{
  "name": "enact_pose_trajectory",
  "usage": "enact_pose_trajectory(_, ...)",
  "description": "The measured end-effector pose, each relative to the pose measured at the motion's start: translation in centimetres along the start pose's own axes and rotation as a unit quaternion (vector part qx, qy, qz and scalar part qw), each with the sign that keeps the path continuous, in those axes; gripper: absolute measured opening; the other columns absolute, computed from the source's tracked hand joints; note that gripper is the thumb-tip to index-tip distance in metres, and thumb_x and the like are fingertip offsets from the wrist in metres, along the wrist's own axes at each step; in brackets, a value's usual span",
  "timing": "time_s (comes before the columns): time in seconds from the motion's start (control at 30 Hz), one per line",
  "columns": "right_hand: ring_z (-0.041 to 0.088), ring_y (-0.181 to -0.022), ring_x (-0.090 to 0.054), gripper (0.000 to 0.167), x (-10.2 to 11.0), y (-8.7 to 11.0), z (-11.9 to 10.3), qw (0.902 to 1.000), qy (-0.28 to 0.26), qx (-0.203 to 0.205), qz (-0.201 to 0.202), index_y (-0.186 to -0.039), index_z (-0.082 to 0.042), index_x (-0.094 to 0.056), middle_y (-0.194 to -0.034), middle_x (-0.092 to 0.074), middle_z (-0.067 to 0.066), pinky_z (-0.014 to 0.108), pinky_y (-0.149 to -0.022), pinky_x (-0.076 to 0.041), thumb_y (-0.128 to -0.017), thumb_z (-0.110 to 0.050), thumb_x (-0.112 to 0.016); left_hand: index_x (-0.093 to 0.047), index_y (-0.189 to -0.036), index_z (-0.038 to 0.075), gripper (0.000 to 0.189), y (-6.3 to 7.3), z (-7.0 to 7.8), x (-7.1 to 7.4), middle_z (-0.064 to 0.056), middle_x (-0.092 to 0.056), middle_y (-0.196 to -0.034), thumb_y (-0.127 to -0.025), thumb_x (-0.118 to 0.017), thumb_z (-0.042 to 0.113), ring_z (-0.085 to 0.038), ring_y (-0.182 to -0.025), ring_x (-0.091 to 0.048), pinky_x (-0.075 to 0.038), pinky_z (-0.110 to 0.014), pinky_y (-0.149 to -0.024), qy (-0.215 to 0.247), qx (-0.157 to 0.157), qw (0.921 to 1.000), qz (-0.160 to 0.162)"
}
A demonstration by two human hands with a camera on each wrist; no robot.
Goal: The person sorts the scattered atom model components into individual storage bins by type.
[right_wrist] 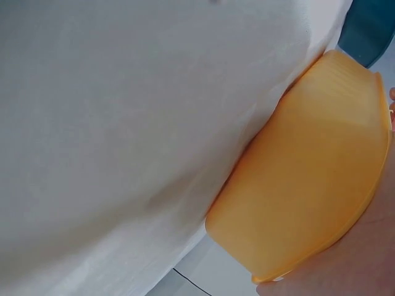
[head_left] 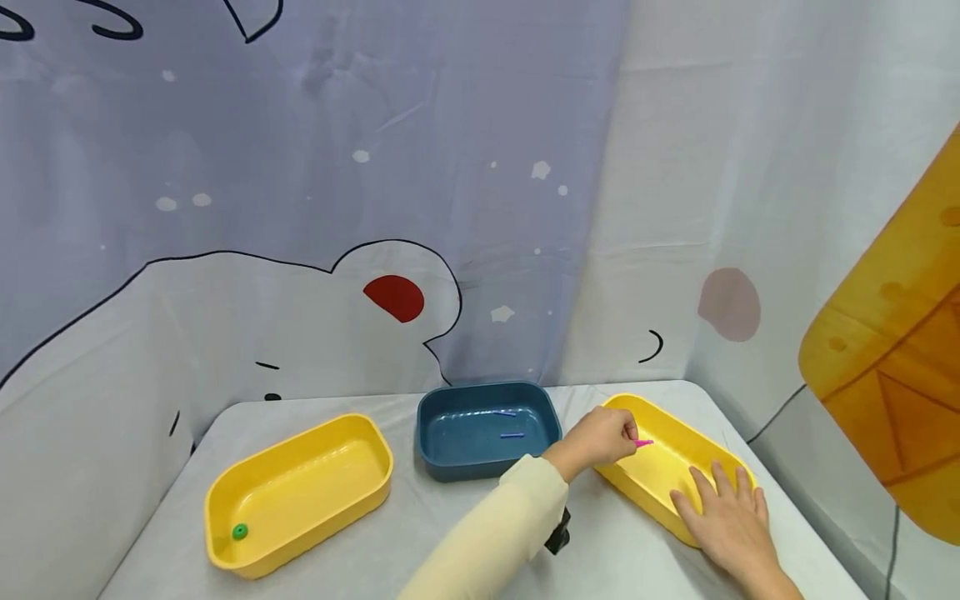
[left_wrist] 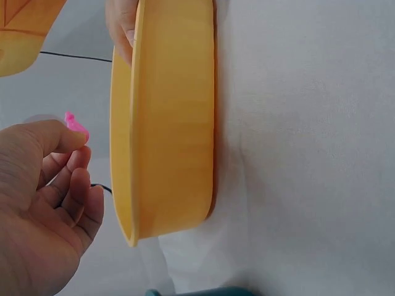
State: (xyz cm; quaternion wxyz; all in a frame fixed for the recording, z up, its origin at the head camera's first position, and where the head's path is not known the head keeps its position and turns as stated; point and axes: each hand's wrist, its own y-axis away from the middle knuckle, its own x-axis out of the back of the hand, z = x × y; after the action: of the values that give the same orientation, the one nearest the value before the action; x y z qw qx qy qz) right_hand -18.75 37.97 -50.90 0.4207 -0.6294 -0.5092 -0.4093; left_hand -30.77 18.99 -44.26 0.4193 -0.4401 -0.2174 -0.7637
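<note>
My left hand [head_left: 603, 437] is over the left rim of the right-hand yellow tray [head_left: 651, 505]. Between thumb and forefinger it pinches a small pink plastic piece [left_wrist: 76, 126], slim with a knobbed end, its exact kind unclear. In the left wrist view the other fingers of the left hand [left_wrist: 46, 197] curl loosely below. My right hand [head_left: 726, 518] lies over the near right end of the same tray, fingers spread and reaching inside it. The right wrist view shows the tray's outer wall [right_wrist: 296, 172] with part of the right hand [right_wrist: 355, 253] along its rim.
A dark blue tray [head_left: 487, 472] stands at the back middle, holding a blue stick-like piece [head_left: 512, 435] and another [head_left: 504, 413]. On the left, a second yellow tray [head_left: 315, 475] holds a green ring-shaped bead [head_left: 239, 531]. A printed curtain [head_left: 300, 167] hangs behind the white-covered table.
</note>
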Motion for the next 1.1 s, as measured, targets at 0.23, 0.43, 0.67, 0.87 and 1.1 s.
enact_pose_trajectory(0.23,0.065,-0.141,-0.005,0.079,-0.6,0.1,-0.5,0.9999,0.004,-0.008,-0.015,-0.145,0.006,-0.047,-0.153,-0.024,0.042,0.078,-0.109,-0.002,-0.102,-0.06,-0.044,-0.064,-0.084,0.019,0.011,0.3,-0.7,-0.9,0.011,-0.056,-0.071,-0.089,-0.073,0.015,-0.006,-0.064,-0.05,-0.043,-0.016,-0.058,0.011,0.02,0.9995,0.024)
enact_pose_trajectory(0.43,0.065,-0.141,-0.007,0.077,-1.0,0.2,-0.8,1.0,0.001,0.002,-0.005,-0.144,0.006,-0.048,-0.153,-0.025,0.042,0.078,-0.109,-0.003,-0.102,-0.059,-0.044,-0.069,-0.088,0.02,0.006,-0.1,-0.7,-1.0,0.013,-0.06,-0.076,-0.094,-0.071,0.021,-0.003,-0.067,-0.052,-0.045,-0.014,-0.062,0.016,0.036,0.9977,0.055)
enact_pose_trajectory(0.67,0.064,-0.141,-0.006,0.076,-0.7,-0.2,-1.0,1.0,0.001,0.009,-0.003,-0.144,0.006,-0.047,-0.153,-0.025,0.041,0.078,-0.109,-0.003,-0.103,-0.058,-0.044,-0.074,-0.1,0.02,0.009,-0.2,-1.6,-0.2,0.014,-0.067,-0.09,-0.096,-0.066,0.019,-0.002,-0.081,-0.055,-0.048,-0.013,-0.077,0.023,0.011,0.9971,0.071)
enact_pose_trajectory(0.87,0.065,-0.141,-0.005,0.078,-0.1,-0.4,-0.7,0.9999,0.004,0.005,-0.008,-0.146,0.007,-0.045,-0.153,-0.024,0.042,0.078,-0.11,-0.002,-0.103,-0.059,-0.042,-0.073,-0.102,0.018,0.011,0.1,-2.8,0.4,0.014,-0.066,-0.086,-0.095,-0.066,0.015,-0.003,-0.083,-0.053,-0.046,-0.014,-0.078,0.024,-0.01,0.9976,0.064)
enact_pose_trajectory(1.1,0.065,-0.14,-0.004,0.08,0.2,-0.3,0.1,0.9999,0.005,0.0,-0.013,-0.146,0.008,-0.044,-0.153,-0.022,0.042,0.078,-0.11,-0.002,-0.103,-0.06,-0.04,-0.073,-0.105,0.018,0.012,1.0,-3.2,1.0,0.014,-0.064,-0.088,-0.095,-0.067,0.018,-0.003,-0.084,-0.052,-0.047,-0.014,-0.081,0.009,-0.036,0.9977,0.058)
